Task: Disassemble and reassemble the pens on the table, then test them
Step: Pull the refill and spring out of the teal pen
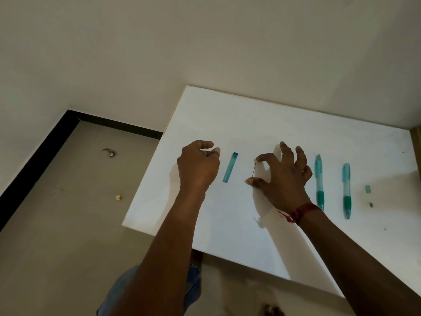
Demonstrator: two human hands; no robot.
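On the white table (284, 124) lies a loose teal pen barrel (230, 167), just right of my left hand (198, 165). That hand hovers with fingers loosely curled, and I see nothing in it. My right hand (282, 179) is spread over a thin dark refill (254, 169); the index fingertip is at its far end and the thumb at its near end, pinching it lengthwise. Two whole teal pens (319, 181) (346, 190) lie side by side right of my right hand. Further right lie a small teal piece (367, 188) and a tiny dark piece (370, 204).
The table stands against a beige wall, its left and near edges open to the tiled floor (68, 224). Bits of litter (110, 153) (118, 197) lie on the floor. A red thread band (300, 213) is on my right wrist.
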